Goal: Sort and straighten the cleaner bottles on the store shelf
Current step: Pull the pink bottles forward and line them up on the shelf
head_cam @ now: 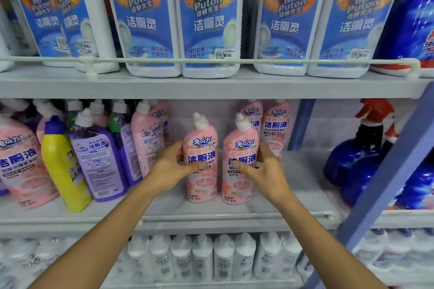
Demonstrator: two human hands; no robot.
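Observation:
Two pink cleaner bottles with white caps stand upright side by side on the middle shelf. My left hand grips the left pink bottle from its left side, thumb across the label. My right hand grips the right pink bottle from its right side. More pink bottles stand behind them. To the left, a yellow bottle, purple bottles and another pink bottle lean at mixed angles.
Large white Mr Puton jugs fill the top shelf behind a rail. Blue spray bottles with red triggers stand at the right, next to a blue slanted shelf post. White-capped bottles line the bottom shelf.

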